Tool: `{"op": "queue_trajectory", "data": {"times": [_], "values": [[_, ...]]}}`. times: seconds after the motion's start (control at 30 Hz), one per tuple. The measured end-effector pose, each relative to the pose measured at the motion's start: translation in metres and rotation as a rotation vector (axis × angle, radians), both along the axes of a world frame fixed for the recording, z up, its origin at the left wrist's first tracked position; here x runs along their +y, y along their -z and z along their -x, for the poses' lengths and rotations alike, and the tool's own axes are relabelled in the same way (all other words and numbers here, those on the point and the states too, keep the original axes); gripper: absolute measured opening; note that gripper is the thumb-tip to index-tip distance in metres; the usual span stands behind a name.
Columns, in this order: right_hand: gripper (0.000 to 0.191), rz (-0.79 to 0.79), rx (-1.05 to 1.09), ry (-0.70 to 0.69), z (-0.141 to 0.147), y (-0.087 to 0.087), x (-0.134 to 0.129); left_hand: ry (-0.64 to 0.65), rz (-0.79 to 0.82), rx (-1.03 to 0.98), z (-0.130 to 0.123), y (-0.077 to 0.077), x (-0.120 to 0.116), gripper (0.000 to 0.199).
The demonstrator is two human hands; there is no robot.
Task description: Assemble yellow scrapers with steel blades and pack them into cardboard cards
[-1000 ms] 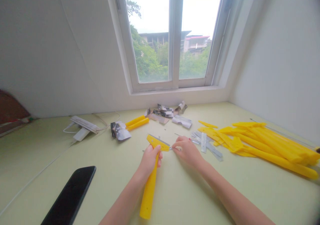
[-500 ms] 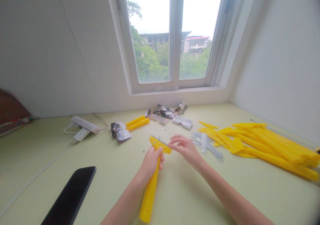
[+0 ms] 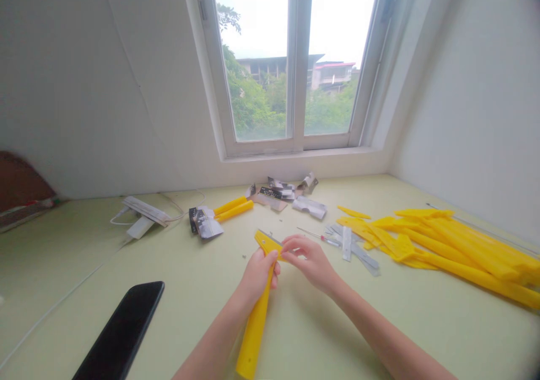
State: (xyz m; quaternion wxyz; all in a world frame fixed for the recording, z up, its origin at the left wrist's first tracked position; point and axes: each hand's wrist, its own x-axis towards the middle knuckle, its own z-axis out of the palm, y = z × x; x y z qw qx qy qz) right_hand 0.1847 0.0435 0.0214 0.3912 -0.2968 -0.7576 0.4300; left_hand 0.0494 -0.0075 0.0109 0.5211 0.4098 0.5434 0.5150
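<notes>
My left hand [image 3: 258,276] is wrapped round the neck of a yellow scraper [image 3: 253,335], its thumb lying on the front near the head. The handle points down toward me. A thin metal blade [image 3: 270,236] shows along the top edge of the head, and a small screw [image 3: 264,241] sits at the head's left side. My right hand [image 3: 310,259] is at the right end of the head, thumb and fingertips drawn together against it; whatever they pinch is hidden. To its right lie a screwdriver [image 3: 323,237] with a clear and red handle and several grey metal blades [image 3: 358,253].
Several yellow scraper handles and plates [image 3: 447,239] are piled at the right. Two wrapped scrapers [image 3: 232,209] and opened packaging [image 3: 274,196] lie at the back. A black phone [image 3: 122,329] is at the front left, with a white power strip [image 3: 145,210] behind it.
My right hand has moved slightly left and closed its fingertips on the right end of the scraper head. The screwdriver, hidden before, now shows. My left hand keeps its hold.
</notes>
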Motion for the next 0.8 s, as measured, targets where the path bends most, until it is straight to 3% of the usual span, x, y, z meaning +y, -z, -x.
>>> {"op": "queue_trajectory", "data": {"times": [0.6, 0.8], "values": [[0.011, 0.007, -0.032, -0.044, -0.0035, -0.0015, 0.0024, 0.028, 0.018, 0.012, -0.0008, -0.001, -0.004, 0.019], [0.008, 0.144, -0.016, -0.004, 0.0, 0.0004, 0.002, 0.022, 0.025, 0.036, -0.001, 0.001, -0.0035, 0.019]]}}
